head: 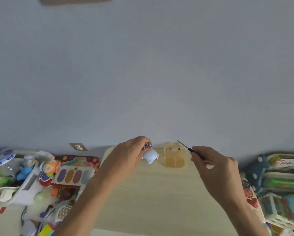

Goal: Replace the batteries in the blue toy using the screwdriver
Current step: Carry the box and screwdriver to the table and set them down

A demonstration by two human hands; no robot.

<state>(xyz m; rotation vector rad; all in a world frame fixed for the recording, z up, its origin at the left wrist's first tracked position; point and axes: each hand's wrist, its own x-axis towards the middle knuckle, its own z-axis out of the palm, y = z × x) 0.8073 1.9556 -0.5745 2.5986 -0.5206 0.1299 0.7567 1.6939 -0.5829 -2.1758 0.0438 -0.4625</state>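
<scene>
Two bare hands worked over the pale wooden table. Left hand curled round the small pale-blue plastic animal toy near the table's far edge, fingertips pinching striped cylinders against its top. Right hand pinched a thin dark-handled screwdriver, tip angled up, clear of the table. Just right of the toy sat a translucent amber bear-faced container. Left of the table, a clutter of colourful toys.

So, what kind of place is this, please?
Probably a child's room or play corner at home: a small pale table against a plain wall, a pile of colourful toys on the left, and stacked picture books on the right.
</scene>
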